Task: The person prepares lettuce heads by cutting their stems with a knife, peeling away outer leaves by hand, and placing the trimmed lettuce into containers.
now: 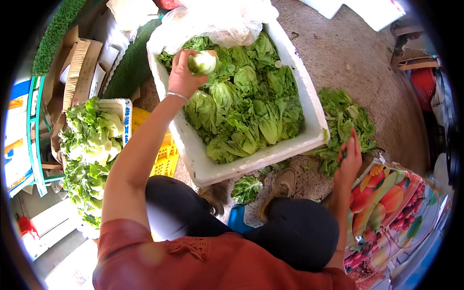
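A white foam box point(193, 166) full of green lettuce heads point(246, 79) stands in front of me. Over its upper left part, my left hand point(185, 75) grips a lettuce head point(203, 63) with a pale, brownish cut end. To the right of the box, my right hand point(349, 157) is closed around a small dark green thing, mostly hidden by the fingers. Beneath and beyond that hand lies a heap of loose leaves point(348, 121) on the floor. Clear plastic point(217, 24) covers the far end of the box.
Trimmed lettuce fills a white container point(126, 113) at the left, beside a yellow crate point(166, 157). A fruit-printed carton point(386, 212) stands at the lower right. One leaf point(246, 189) lies between my shoes. Flattened cardboard point(77, 72) leans at the upper left.
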Tool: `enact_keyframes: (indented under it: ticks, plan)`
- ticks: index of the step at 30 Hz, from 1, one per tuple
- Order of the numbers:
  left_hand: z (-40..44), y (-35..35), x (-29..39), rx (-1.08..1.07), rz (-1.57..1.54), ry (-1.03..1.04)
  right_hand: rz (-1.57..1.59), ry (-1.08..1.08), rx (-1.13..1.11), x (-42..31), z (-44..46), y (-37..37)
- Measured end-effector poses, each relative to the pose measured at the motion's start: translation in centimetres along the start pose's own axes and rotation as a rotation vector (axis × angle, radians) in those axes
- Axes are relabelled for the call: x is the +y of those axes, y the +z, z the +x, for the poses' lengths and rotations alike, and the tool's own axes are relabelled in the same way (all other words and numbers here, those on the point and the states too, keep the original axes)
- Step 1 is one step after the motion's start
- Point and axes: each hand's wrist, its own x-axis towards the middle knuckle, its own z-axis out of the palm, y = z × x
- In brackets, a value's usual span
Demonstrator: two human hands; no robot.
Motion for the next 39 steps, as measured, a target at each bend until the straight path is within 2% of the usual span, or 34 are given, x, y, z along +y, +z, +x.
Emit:
enact_keyframes:
  ticks: [2,3,6,7,8,10,16,20,22,24,26,27,28,29,30,32,33,36,37,39]
  plan:
    - [-1.7,-0.8,2.8,-0.007,-0.191,0.090,-0.076,-0.093,-0.227,-2.9,-1.4,2.1]
    - [-2.7,-1.8,5.5,-0.079,-0.349,0.057,-0.107,-0.124,-0.342,-4.4,-2.4,3.3]
    - [-5.2,-3.9,10.9,-0.098,-0.356,0.247,-0.095,-0.381,-0.618,-7.6,-5.2,7.0]
    - [-5.9,-4.4,12.3,-0.105,-0.338,0.266,-0.142,-0.329,-0.690,-9.6,-6.5,7.6]
    - [-6.5,-5.1,13.6,-0.114,-0.371,0.295,-0.129,-0.412,-0.734,-10.5,-7.3,8.3]
    - [-7.6,-6.1,15.3,-0.088,-0.334,0.346,-0.175,-0.452,-0.793,-11.8,-8.5,8.6]
    - [-10.1,-8.4,17.1,-0.018,-0.158,0.399,-0.096,-0.637,-0.723,-12.0,-10.8,8.1]
    - [-11.4,-8.9,17.3,0.050,-0.198,0.431,-0.114,-0.659,-0.714,-11.9,-11.5,7.3]
    - [-11.8,-9.2,17.4,0.067,-0.203,0.447,-0.064,-0.448,-0.756,-11.8,-11.3,6.9]
    - [-12.5,-9.3,17.5,0.036,-0.188,0.395,-0.035,-0.519,-0.736,-11.6,-11.3,6.8]
    - [-12.7,-8.8,17.2,0.034,-0.177,0.400,0.203,-0.035,-0.651,-11.1,-10.5,5.9]
    - [-12.6,-8.1,16.8,-0.004,-0.463,0.348,0.301,0.072,-0.534,-10.1,-9.6,5.7]
    - [-12.3,-7.6,16.3,-0.038,-0.745,0.291,0.296,0.067,-0.542,-9.3,-8.9,5.1]
    - [-11.8,-7.5,15.6,-0.153,-0.873,0.093,0.474,0.231,-0.405,-8.6,-8.1,4.3]
    - [-11.8,-9.1,16.2,-0.372,-1.150,-0.273,0.647,0.398,-0.264,-7.9,-7.4,3.6]
    - [-10.7,-8.7,13.5,-0.566,-1.516,-0.374,0.753,0.491,-0.200,-6.0,-6.4,1.7]
    - [-10.1,-8.5,12.4,-0.640,-1.609,-0.320,0.731,0.483,-0.187,-4.7,-5.7,0.4]
    - [-10.0,-9.7,12.1,-0.644,-1.852,-0.372,0.709,0.493,-0.148,-4.2,-6.5,-1.0]
    - [-9.9,-9.8,12.2,-0.569,-1.872,-0.364,0.700,0.512,-0.107,-4.9,-7.1,-1.2]
    - [-9.7,-9.9,11.8,-0.550,-1.935,-0.320,0.646,0.450,-0.129,-6.1,-7.8,-0.8]
